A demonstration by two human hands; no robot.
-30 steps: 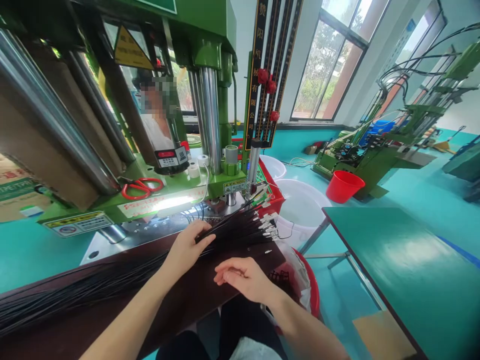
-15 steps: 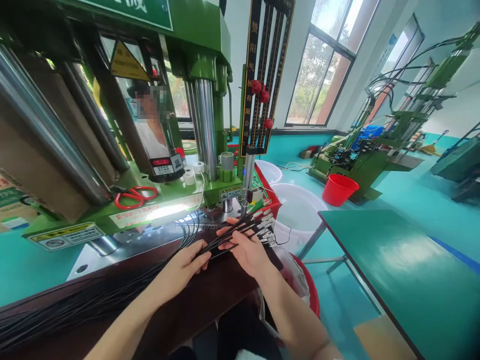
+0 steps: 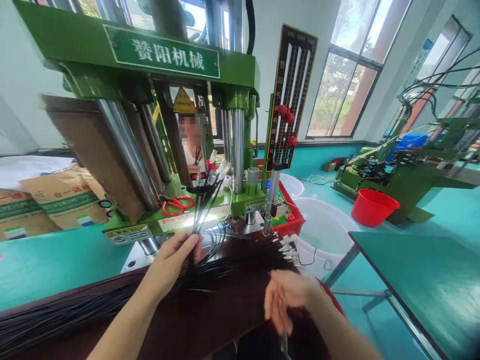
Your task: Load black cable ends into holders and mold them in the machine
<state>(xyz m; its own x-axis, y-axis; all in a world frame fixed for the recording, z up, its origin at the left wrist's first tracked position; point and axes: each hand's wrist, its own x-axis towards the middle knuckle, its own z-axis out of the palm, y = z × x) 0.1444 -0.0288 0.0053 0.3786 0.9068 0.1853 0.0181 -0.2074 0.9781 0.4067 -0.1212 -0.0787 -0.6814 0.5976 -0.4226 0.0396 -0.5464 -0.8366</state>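
My left hand (image 3: 173, 256) is closed on a small bunch of thin black cables (image 3: 204, 202), lifted so that their metal-tipped ends point up in front of the green press machine (image 3: 176, 95). A long bundle of black cables (image 3: 75, 307) lies across the dark brown bench (image 3: 210, 310), and several silver connector ends (image 3: 288, 246) stick out at its right. My right hand (image 3: 285, 296) hovers low over the bench's right end with the fingers spread and nothing in it, a little blurred.
Red-handled scissors (image 3: 178, 204) lie on the machine's green base. White tubs (image 3: 326, 227) and a red bucket (image 3: 372, 207) stand on the teal floor at right. A green table (image 3: 423, 270) is near right. Sacks (image 3: 52, 200) stand left. A person is seen behind the machine.
My left hand has lifted a few cables from lying flat to pointing upward. My right hand has let go of the cable ends and dropped back toward me. The view has tilted up.
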